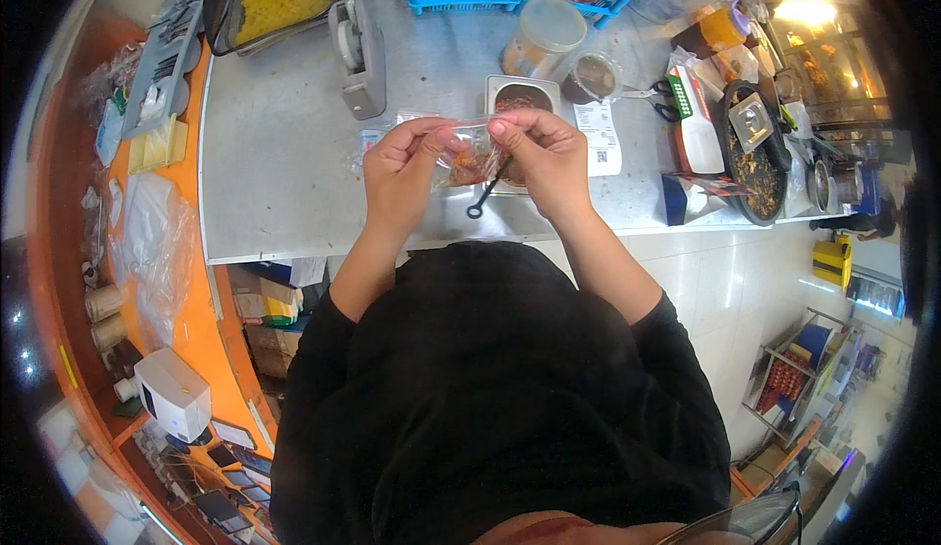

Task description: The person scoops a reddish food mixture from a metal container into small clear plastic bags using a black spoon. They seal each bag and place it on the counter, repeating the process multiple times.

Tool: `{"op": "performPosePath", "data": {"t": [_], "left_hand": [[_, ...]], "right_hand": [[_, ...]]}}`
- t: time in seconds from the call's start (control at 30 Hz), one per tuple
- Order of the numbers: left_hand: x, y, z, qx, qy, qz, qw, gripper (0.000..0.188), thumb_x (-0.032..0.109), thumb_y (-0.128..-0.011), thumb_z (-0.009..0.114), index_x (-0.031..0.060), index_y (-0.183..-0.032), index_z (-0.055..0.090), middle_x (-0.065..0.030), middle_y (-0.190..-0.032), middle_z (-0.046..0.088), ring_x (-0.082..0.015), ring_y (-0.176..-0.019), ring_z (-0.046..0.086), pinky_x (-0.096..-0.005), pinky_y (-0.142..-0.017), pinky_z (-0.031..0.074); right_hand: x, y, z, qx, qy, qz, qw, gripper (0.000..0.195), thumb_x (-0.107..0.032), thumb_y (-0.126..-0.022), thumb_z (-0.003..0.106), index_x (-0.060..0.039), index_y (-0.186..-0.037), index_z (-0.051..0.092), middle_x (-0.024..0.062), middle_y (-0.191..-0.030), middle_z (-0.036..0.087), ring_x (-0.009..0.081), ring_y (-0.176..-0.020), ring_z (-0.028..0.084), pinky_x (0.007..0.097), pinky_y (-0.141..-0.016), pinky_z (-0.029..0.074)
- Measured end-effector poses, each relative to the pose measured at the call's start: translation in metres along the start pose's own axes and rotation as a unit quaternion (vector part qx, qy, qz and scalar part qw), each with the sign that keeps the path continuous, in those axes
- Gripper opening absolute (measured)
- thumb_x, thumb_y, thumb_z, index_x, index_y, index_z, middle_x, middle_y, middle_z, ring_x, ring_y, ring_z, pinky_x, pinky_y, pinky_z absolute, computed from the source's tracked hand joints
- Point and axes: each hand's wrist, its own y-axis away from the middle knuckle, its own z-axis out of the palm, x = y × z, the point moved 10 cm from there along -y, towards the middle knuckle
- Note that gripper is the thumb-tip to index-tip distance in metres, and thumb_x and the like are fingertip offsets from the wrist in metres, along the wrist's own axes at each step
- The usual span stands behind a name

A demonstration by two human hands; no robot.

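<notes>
Both hands pinch the top edge of a small clear plastic bag (470,166) with reddish-brown food in it, above the metal table near its front edge. My left hand (409,166) grips the bag's left corner; my right hand (542,159) grips its right corner. Behind my right hand stands a steel food pan (550,88) with reddish contents. A black handle with a ring end (476,210) slants out below the bag, its other end hidden. A printed receipt (606,141) lies right of my right hand. Part of another small packet (370,139) shows beside my left hand.
A tape dispenser (360,67), a tray of yellow food (283,5), blue plastic baskets (467,5), a lidded tub (542,30) and a sauce cup (592,78) stand farther back. Scissors (665,100), a paper food tray (698,141) and a black pan (764,185) are at the right.
</notes>
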Motion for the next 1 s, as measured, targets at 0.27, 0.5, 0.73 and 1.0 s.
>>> {"op": "performPosePath", "data": {"t": [0.27, 0.5, 0.73, 1.0], "left_hand": [[0.021, 0.019, -0.066, 0.045, -0.026, 0.073, 0.996, 0.014, 0.01, -0.093, 0.059, -0.0025, -0.099, 0.062, -0.0079, -0.085, 0.067, -0.0109, -0.076, 0.063, -0.024, -0.072, 0.05], [-0.007, 0.025, -0.108, -0.018, -0.043, 0.007, 0.999, 0.013, 0.008, -0.092, 0.061, -0.0022, -0.098, 0.062, -0.0073, -0.091, 0.067, -0.0101, -0.082, 0.061, -0.0239, -0.075, 0.049], [-0.043, 0.025, -0.14, -0.027, -0.035, -0.058, 0.997, 0.013, 0.008, -0.091, 0.061, -0.0025, -0.099, 0.062, -0.0056, -0.088, 0.066, -0.0093, -0.079, 0.06, -0.0233, -0.073, 0.049], [-0.065, 0.019, -0.144, -0.087, -0.063, -0.077, 0.991, 0.013, 0.009, -0.092, 0.06, -0.002, -0.1, 0.063, -0.0046, -0.086, 0.065, -0.0091, -0.075, 0.06, -0.0225, -0.069, 0.048]], "right_hand": [[0.005, 0.015, 0.078, -0.046, 0.005, 0.009, 0.999, 0.012, -0.01, -0.086, 0.067, 0.0, -0.093, 0.066, 0.0041, -0.079, 0.067, 0.0066, -0.072, 0.06, 0.0219, -0.066, 0.05], [0.059, 0.025, 0.125, -0.059, 0.015, 0.055, 0.997, 0.013, -0.007, -0.086, 0.065, 0.0039, -0.094, 0.065, 0.0092, -0.081, 0.067, 0.0116, -0.072, 0.065, 0.0229, -0.063, 0.053], [0.111, 0.029, 0.131, -0.002, 0.034, 0.125, 0.992, 0.01, -0.007, -0.086, 0.067, 0.0006, -0.093, 0.065, 0.0027, -0.08, 0.064, 0.0059, -0.07, 0.057, 0.0211, -0.064, 0.048], [0.124, 0.028, 0.137, -0.007, 0.056, 0.12, 0.991, 0.007, -0.006, -0.088, 0.064, 0.0002, -0.091, 0.065, 0.0009, -0.08, 0.064, 0.0054, -0.074, 0.055, 0.0224, -0.068, 0.047]]}}
